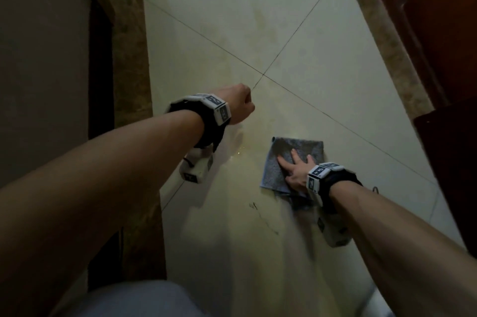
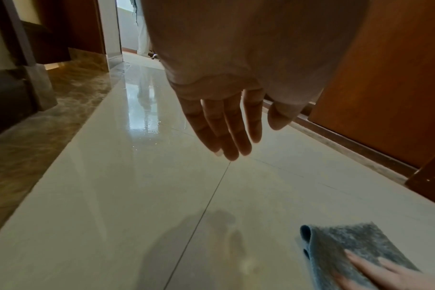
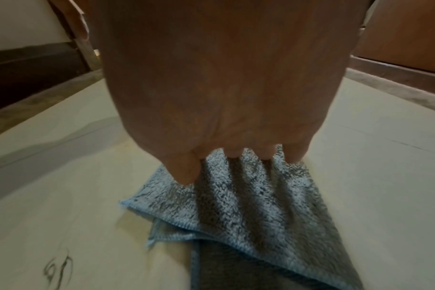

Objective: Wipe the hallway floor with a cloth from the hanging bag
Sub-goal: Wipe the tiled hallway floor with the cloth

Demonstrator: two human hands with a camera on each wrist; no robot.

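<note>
A grey-blue folded cloth [image 1: 302, 149] lies on the pale tiled hallway floor [image 1: 258, 32]. My right hand [image 1: 294, 169] presses flat on the cloth with its fingers spread; in the right wrist view my right hand [image 3: 236, 137] has its fingertips [image 3: 186, 176] on the fluffy cloth [image 3: 249, 200]. My left hand [image 1: 241, 102] hangs above the floor to the cloth's upper left and holds nothing. Seen from the left wrist, the left hand [image 2: 251, 137] has straight fingers over the tiles, with the cloth [image 2: 343, 243] at the bottom right.
Dark scribble marks [image 1: 254, 205] show on the tile near the cloth, also marks [image 3: 57, 270] close by. A brown marble border [image 1: 129, 58] and wall run along the left. A wooden door [image 1: 438, 58] stands on the right. Farther down the hallway lies a wet sheen [image 2: 142, 102].
</note>
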